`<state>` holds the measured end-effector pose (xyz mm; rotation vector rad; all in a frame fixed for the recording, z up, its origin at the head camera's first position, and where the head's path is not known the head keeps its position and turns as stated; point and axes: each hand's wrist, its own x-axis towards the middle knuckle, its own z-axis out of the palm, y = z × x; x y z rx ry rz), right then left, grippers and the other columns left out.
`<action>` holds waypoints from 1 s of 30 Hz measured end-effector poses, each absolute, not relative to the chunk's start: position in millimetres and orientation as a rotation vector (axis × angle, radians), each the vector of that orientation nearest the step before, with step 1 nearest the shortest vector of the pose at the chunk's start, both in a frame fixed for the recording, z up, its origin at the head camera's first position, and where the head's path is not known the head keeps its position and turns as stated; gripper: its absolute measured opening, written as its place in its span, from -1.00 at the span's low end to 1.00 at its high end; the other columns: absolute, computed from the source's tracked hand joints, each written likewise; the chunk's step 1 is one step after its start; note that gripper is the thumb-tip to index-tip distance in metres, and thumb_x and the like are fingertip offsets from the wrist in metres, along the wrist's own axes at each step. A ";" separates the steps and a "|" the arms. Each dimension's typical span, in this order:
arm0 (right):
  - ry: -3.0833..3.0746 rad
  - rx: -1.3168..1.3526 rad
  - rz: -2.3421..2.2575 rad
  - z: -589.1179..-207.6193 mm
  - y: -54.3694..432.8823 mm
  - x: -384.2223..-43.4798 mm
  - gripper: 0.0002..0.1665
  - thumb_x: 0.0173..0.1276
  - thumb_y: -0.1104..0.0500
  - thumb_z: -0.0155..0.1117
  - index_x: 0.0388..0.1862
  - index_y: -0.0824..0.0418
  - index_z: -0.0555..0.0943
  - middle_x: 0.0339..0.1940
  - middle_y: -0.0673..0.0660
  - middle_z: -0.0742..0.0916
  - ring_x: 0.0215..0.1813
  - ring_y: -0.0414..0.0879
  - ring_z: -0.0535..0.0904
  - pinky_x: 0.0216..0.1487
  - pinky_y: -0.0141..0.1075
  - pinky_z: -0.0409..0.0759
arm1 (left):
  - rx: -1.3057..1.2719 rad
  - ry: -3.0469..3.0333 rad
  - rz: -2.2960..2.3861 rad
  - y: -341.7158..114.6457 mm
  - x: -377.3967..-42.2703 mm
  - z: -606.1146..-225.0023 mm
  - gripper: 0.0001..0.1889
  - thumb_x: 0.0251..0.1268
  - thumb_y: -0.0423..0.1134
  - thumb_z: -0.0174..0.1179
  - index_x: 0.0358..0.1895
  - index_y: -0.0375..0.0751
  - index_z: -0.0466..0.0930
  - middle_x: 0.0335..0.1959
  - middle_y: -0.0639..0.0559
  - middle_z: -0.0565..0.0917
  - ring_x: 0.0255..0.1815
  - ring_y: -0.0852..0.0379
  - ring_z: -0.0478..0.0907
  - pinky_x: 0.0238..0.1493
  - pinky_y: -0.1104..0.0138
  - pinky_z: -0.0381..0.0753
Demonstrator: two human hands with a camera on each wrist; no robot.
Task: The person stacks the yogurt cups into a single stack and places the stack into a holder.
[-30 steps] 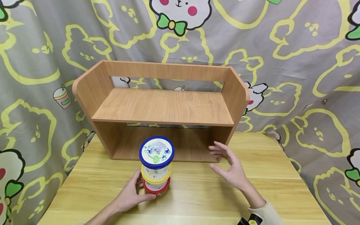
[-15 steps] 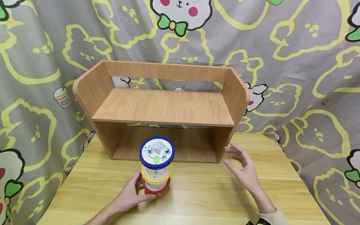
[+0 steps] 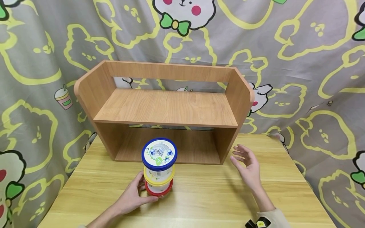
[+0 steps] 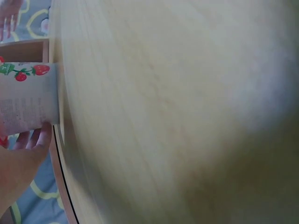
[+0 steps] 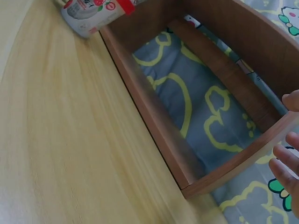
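Note:
Three round plastic tubs stand stacked on the wooden table [image 3: 199, 202]. On top is a blue-lidded tub [image 3: 159, 154] with blueberries printed on it. Beneath it comes a yellow-lidded tub [image 3: 159, 183], then a red-lidded tub [image 3: 159, 193] at the bottom. My left hand [image 3: 131, 197] holds the bottom tub from its left side, thumb in front and fingers behind. The left wrist view shows that tub's strawberry print [image 4: 31, 74]. My right hand [image 3: 248, 166] is held free beside the shelf's right end, fingers loosely bent, holding nothing.
A two-level wooden shelf unit [image 3: 168, 107] stands at the back of the table, its lower compartment directly behind the tubs. The unit's right side panel [image 3: 239, 101] is close to my right hand. A grey patterned curtain [image 3: 293, 72] hangs behind and around the table.
My right hand has moved right, from in front of the shelf's right end to beside it. The left hand and the stacked tubs stay in place.

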<state>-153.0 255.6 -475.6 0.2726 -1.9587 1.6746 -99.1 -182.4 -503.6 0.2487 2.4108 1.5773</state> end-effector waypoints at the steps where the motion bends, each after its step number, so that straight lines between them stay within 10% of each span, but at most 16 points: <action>1: -1.951 0.262 1.688 -477.2 255.3 -154.8 -0.34 0.19 0.68 0.36 0.31 0.55 0.50 0.05 -0.12 0.79 0.03 -0.21 0.77 0.03 -0.49 0.74 | 0.255 2.412 1.574 -182.8 -99.4 -503.5 0.01 0.07 -0.07 0.65 0.54 -0.11 0.22 0.41 -0.18 0.57 0.41 -0.16 0.56 0.32 0.28 0.68; 30: -1.901 0.131 1.709 -499.9 243.7 -184.4 -0.47 0.25 0.62 0.38 0.23 0.56 0.55 -0.08 -0.20 0.74 -0.07 -0.38 0.72 -0.07 -0.58 0.72 | 0.211 2.375 1.593 -180.6 -100.1 -505.6 0.02 0.04 -0.08 0.67 0.54 -0.07 0.22 0.41 -0.15 0.57 0.40 -0.14 0.56 0.21 0.55 0.61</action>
